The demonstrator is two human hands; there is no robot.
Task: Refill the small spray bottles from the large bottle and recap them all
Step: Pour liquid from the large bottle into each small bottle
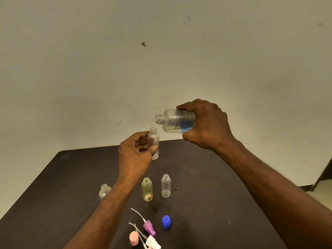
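right hand [206, 124] gripping tilted large bottle [177, 121], left hand [136, 153] pinching uncapped small bottle [154, 143]

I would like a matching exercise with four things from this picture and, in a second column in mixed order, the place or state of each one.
Things:
1. large bottle
2. yellow small bottle
3. blue cap
4. clear small bottle in the left hand

Places or states:
A. lies on the table, off any bottle
B. tipped sideways in the right hand
C. held upright above the table
D. stands open on the table

Pairs: 1-B, 2-D, 3-A, 4-C
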